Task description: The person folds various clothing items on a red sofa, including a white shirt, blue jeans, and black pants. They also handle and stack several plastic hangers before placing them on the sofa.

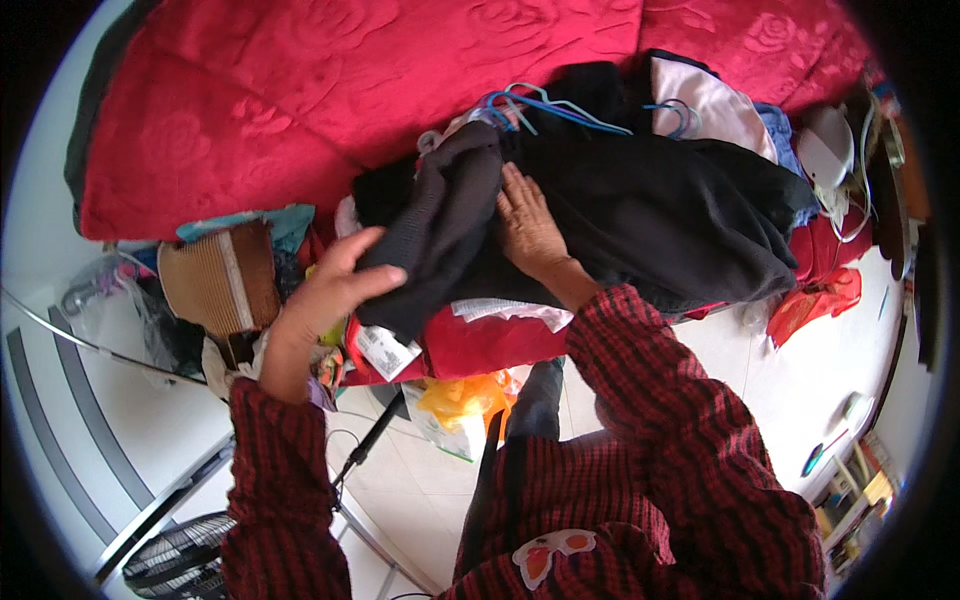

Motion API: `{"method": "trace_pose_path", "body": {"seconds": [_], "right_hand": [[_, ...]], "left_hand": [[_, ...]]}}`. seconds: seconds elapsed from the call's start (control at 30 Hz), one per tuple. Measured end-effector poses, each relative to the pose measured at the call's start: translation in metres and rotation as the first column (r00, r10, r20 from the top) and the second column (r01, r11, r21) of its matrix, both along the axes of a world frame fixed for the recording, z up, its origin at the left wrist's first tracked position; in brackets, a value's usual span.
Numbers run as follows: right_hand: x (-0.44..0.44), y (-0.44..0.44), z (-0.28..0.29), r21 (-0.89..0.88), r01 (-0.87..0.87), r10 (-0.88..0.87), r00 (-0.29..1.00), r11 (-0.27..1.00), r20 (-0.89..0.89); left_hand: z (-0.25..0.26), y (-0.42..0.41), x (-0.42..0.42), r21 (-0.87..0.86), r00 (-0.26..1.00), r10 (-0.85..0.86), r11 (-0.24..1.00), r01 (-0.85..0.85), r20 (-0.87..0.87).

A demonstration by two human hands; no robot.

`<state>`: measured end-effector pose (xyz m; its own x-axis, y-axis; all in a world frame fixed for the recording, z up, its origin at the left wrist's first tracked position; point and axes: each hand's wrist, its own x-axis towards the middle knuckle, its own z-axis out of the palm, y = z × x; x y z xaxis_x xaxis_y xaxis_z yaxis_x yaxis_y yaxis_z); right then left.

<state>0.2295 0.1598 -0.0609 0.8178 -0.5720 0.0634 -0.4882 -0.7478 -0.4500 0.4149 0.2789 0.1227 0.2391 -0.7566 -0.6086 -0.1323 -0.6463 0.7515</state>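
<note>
Dark cloth garments lie heaped before me along the near edge of a red bedspread. A folded black garment stretches away from me across the heap. My left hand grips its left edge, with the thumb on top and the other fingers partly hidden behind the cloth. My right hand rests flat, palm down, along the fold's right side. To its right spreads a larger black garment. Blue plastic clothes hangers stick out beyond the heap.
The red bedspread covers the far side. Left stands a corrugated cardboard piece among bags. Below the bed edge are an orange plastic bag and a black pole. A fan sits lower left. A red bag lies right.
</note>
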Motion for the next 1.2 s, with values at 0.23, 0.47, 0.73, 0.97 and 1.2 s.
{"method": "trace_pose_path", "body": {"seconds": [0.23, 0.47, 0.73, 0.97, 1.2], "right_hand": [[-0.055, 0.011, -0.002, 0.310, -0.003, -0.054, 0.983, 0.951, 0.176], [-0.167, 0.024, 0.024, 0.761, 0.157, -0.326, 0.942, 0.630, 0.075], [-0.265, 0.021, 0.090, 0.972, 0.223, -0.899, 0.438, 0.074, -0.032], [-0.181, -0.032, 0.155, 0.412, 0.086, -0.321, 0.774, 0.907, 0.545], [-0.149, -0.036, 0.067, 0.287, 0.256, -0.330, 0.910, 0.923, 0.251]], "left_hand": [[-0.036, -0.101, -0.134, -0.292, 0.945, -0.322, 0.899, 0.326, 0.061], [-0.102, -0.159, -0.217, -0.276, 0.944, -0.274, 0.907, 0.317, 0.185], [-0.084, -0.116, -0.204, -0.381, 0.942, -0.158, 0.885, 0.268, 0.297], [-0.106, -0.070, -0.185, -0.371, 0.550, 0.171, 0.887, 0.275, 0.818], [-0.132, -0.054, -0.145, -0.189, 0.843, 0.536, 0.834, -0.518, 0.053]]}}
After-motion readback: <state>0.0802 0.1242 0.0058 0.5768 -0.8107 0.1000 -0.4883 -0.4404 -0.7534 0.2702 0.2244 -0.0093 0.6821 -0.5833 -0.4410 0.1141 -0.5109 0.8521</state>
